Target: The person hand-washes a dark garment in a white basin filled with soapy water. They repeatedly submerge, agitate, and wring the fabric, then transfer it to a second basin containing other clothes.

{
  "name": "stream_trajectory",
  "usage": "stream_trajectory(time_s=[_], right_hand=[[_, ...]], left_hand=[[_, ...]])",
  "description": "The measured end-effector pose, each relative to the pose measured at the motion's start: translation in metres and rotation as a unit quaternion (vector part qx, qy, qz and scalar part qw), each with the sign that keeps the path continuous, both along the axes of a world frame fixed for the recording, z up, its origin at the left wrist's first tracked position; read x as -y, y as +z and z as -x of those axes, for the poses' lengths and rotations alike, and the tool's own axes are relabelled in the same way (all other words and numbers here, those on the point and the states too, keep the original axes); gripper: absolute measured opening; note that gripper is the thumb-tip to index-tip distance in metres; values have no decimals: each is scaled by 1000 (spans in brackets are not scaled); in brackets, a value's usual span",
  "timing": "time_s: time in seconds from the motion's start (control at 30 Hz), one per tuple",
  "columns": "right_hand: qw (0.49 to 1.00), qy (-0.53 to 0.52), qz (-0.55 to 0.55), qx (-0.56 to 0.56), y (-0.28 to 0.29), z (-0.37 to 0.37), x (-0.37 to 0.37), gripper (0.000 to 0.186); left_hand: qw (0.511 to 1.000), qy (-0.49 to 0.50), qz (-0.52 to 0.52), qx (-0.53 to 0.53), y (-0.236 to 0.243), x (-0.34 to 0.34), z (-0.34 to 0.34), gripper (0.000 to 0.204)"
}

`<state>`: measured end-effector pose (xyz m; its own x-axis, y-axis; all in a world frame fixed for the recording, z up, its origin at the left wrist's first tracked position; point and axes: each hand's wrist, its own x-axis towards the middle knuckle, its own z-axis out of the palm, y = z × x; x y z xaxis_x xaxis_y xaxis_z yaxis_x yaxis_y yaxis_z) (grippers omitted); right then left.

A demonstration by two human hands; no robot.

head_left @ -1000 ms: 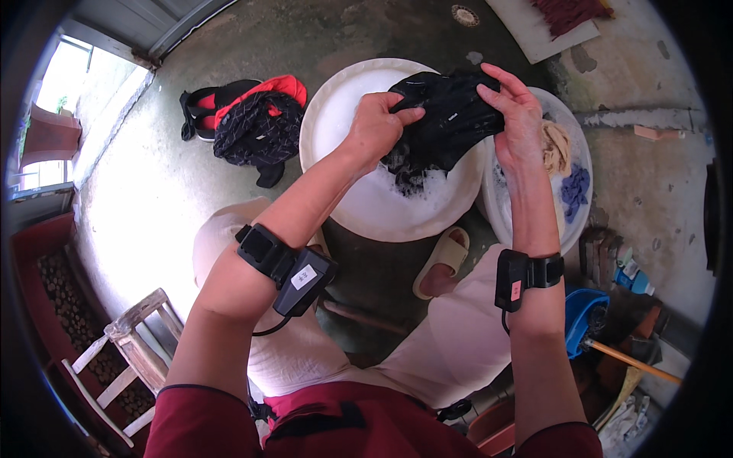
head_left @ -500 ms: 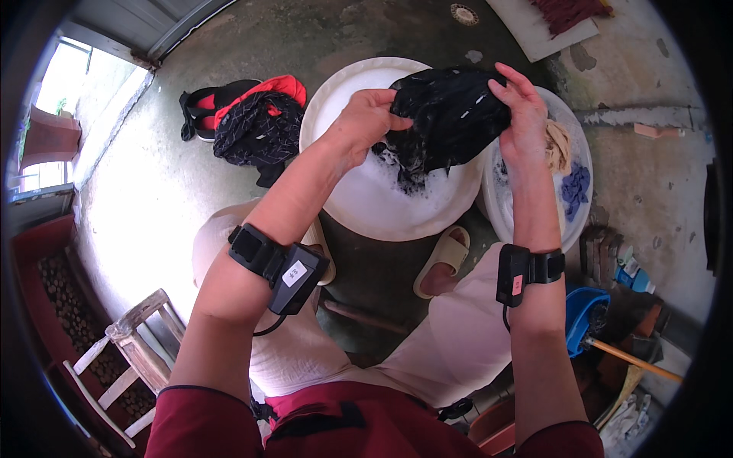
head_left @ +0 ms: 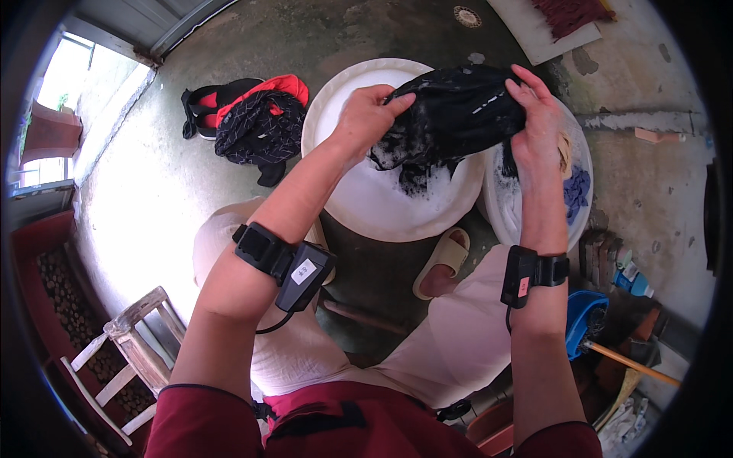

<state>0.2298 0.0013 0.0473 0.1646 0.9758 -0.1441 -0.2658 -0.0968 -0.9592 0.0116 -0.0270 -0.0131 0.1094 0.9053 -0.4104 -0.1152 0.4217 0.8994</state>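
Note:
A wet black garment point(head_left: 458, 114) with suds on it is stretched between my two hands above a white basin point(head_left: 385, 217) of foamy water. My left hand point(head_left: 368, 122) pinches its left edge between thumb and fingers. At the other end, my right hand point(head_left: 537, 114) grips the cloth with the thumb side, its fingers pointing up; part of that grip is hidden. The lower part of the garment hangs toward the suds. Beside the basin, on the right, a second white basin point(head_left: 500, 217) holds a beige cloth point(head_left: 565, 155) and a blue cloth point(head_left: 576, 191).
A pile of black and red clothes point(head_left: 259, 126) lies on the floor to the left. A wooden chair point(head_left: 137, 332) stands at the lower left. On the right are a blue dustpan point(head_left: 580, 317), a blue-capped bottle point(head_left: 632, 281) and bricks. A floor drain point(head_left: 466, 17) is at the far side.
Both hands have moved slightly right with the black garment, which is now spread wider and pulled flatter. My right hand covers more of the beige cloth.

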Motion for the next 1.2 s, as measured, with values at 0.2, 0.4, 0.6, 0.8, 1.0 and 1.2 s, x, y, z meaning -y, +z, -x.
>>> stream_trajectory(time_s=[0.2, 0.4, 0.6, 0.8, 1.0, 1.2], right_hand=[[955, 296, -27, 16, -32, 30, 9, 52], [746, 297, 157, 574, -96, 35, 25, 83], [674, 282, 164, 663, -173, 75, 72, 90], [699, 255, 196, 639, -251, 44, 65, 47], [857, 51, 223, 461, -238, 36, 41, 26], [952, 26, -111, 283, -100, 60, 54, 35]], left_hand=[[993, 31, 18, 115, -3, 4, -13, 10], [927, 308, 167, 136, -14, -9, 6, 19], [918, 374, 131, -6, -32, -15, 4, 30], [957, 218, 174, -82, -41, 9, -7, 40], [960, 89, 264, 4, -31, 20, -24, 71], [872, 2, 422, 250, -43, 10, -21, 84]])
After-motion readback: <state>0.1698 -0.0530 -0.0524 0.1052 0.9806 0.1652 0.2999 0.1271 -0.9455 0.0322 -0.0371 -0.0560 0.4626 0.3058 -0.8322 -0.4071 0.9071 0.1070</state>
